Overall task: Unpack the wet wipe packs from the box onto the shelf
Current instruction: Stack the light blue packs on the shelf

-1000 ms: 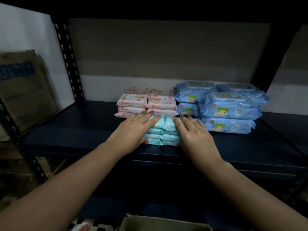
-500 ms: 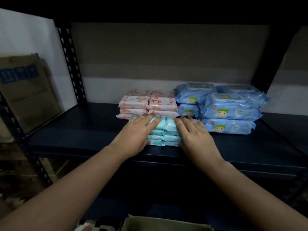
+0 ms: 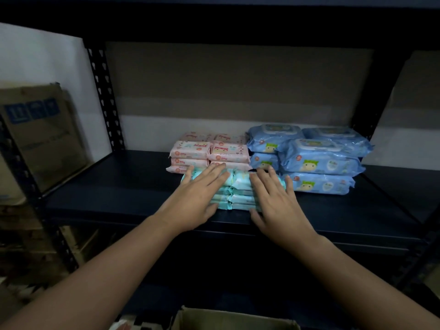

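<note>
A stack of teal wet wipe packs [image 3: 238,194] stands near the front edge of the dark shelf [image 3: 107,194]. My left hand [image 3: 197,194] lies flat over the stack's left side, fingers straight and thumb against its front. My right hand [image 3: 276,198] lies flat over the right side in the same way. Behind the stack are pink wipe packs [image 3: 209,151] in low piles. Large blue wipe packs [image 3: 319,158] are piled to the right. The rim of the cardboard box [image 3: 233,320] shows at the bottom edge.
A perforated black upright [image 3: 104,98] frames the shelf's left rear corner, another upright [image 3: 371,103] the right. A worn cardboard carton [image 3: 42,134] leans outside the rack on the left. Bare shelf board extends left of the packs and at the far right.
Both hands stay on the teal stack; their fingers have spread and flattened a little. The camera has tilted slightly, so the shelf sits lower in view.
</note>
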